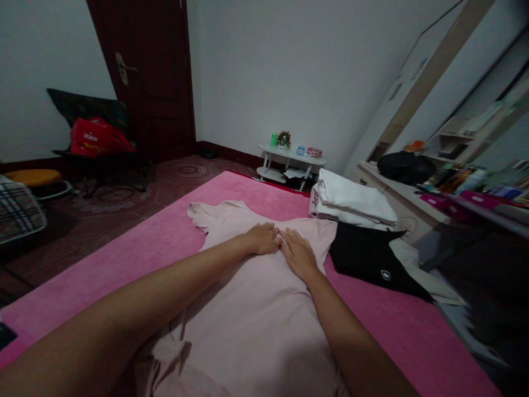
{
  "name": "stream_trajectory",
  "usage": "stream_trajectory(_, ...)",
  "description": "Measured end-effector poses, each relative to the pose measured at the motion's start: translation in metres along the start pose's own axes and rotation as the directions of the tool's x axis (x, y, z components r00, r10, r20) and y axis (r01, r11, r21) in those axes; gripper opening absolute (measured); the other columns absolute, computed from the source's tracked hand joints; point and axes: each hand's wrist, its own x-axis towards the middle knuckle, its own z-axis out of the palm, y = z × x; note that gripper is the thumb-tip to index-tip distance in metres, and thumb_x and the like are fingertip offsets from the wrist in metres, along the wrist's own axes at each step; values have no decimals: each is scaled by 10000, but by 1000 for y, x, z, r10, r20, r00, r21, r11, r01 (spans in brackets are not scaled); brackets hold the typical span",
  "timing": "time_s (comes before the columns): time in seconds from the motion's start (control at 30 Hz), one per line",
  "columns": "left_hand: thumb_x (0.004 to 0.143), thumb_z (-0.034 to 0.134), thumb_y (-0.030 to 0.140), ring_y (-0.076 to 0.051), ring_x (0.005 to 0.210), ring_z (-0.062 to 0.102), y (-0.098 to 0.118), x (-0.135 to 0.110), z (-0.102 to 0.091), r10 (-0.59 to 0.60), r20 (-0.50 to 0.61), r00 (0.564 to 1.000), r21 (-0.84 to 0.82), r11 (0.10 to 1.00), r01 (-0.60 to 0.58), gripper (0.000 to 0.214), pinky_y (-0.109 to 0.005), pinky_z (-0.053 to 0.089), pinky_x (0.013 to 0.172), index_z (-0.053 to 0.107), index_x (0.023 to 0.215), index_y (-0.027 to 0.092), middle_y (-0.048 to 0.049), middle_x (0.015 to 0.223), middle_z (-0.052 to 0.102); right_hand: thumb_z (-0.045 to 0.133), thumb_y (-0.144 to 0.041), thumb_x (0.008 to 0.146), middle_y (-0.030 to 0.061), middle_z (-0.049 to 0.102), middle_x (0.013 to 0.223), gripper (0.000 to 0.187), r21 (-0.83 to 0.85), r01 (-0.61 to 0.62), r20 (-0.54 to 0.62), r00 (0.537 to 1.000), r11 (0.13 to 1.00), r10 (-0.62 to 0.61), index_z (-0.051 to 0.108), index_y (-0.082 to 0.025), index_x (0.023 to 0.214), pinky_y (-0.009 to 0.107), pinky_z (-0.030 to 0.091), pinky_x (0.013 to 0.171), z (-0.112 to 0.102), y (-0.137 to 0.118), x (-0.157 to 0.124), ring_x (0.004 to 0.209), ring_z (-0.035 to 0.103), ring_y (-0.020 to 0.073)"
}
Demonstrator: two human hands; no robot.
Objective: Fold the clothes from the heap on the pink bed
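Note:
A pale pink T-shirt (248, 309) lies spread flat on a pink bed cover (136, 248). My left hand (262, 238) rests palm down on the shirt's upper chest, fingers stretched out. Just to its right, my right hand (298, 255) lies flat on the shirt too, fingers extended, with the fingertips of both hands almost touching near the neckline. Neither hand holds anything.
A stack of folded white clothes (351, 204) and a black garment (372, 259) lie at the bed's right. Beyond are a small white table (291, 160), a dark door (152, 77), a chair with a red bag (97, 138) and a cluttered dresser (454, 193).

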Motion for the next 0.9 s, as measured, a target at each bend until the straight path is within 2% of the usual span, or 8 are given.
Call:
stream_trajectory(0.1,961,283,434,-284,1370,320,-19,1,2,96,200,975,19,995,-102,513,-485,247,1096,435,1393,204,-104,1498,357,265,-458,970,34,307,1531,511,2,-12,16,1000,1000,12,393,-265,1426,433,178,1135,0,4,3,1423,211,213)
stream_trajectory(0.2,954,280,496,-308,1406,239,-36,5,-2,48,233,971,56,996,-63,553,-553,176,1102,372,1432,234,-118,1534,271,260,-498,965,40,277,1543,532,-30,-41,38,998,999,42,368,-279,1438,429,150,1140,0,11,10,1432,182,223)
stream_trajectory(0.33,946,251,551,-292,1413,229,-53,8,-2,-22,205,979,135,991,-6,580,-527,171,1109,354,1441,269,-114,1543,254,236,-500,968,57,256,1550,543,-113,-78,42,996,991,83,362,-266,1442,418,144,1137,-4,26,21,1432,174,221)
stream_trajectory(0.5,957,246,511,-282,1392,278,-71,2,1,-26,100,995,189,982,7,564,-465,206,1110,409,1417,229,-119,1511,325,246,-462,970,57,260,1548,531,-155,-166,6,986,974,168,360,-251,1444,457,170,1119,-8,43,20,1425,192,239)
stream_trajectory(0.63,954,236,549,-283,1388,284,-63,-16,-4,-8,58,998,171,985,-3,587,-489,203,1107,396,1422,232,-121,1495,354,252,-472,969,88,271,1541,548,-130,-175,-37,984,976,172,368,-220,1442,452,155,1124,-10,44,8,1423,200,248)
stream_trajectory(0.77,916,198,657,-296,1396,269,-37,-35,-15,40,144,989,74,996,-51,657,-540,218,1085,358,1437,291,-105,1520,313,283,-569,939,119,274,1535,597,-110,-173,-79,983,979,165,441,-221,1398,528,108,1116,-16,24,-2,1428,162,295)
stream_trajectory(0.83,910,227,658,-301,1401,257,-27,-40,-19,70,192,979,52,995,-81,665,-546,201,1092,370,1433,273,-113,1523,305,321,-567,930,118,278,1534,579,-119,-121,-95,989,985,110,457,-235,1385,573,62,1107,-18,9,-5,1431,135,313)
stream_trajectory(0.9,903,314,628,-321,1402,248,-19,-43,-20,83,234,969,67,993,-102,667,-558,185,1096,367,1438,235,-129,1525,293,360,-510,934,106,286,1533,532,-116,-39,-52,998,993,33,451,-248,1387,596,35,1103,-19,-7,-9,1430,141,311)
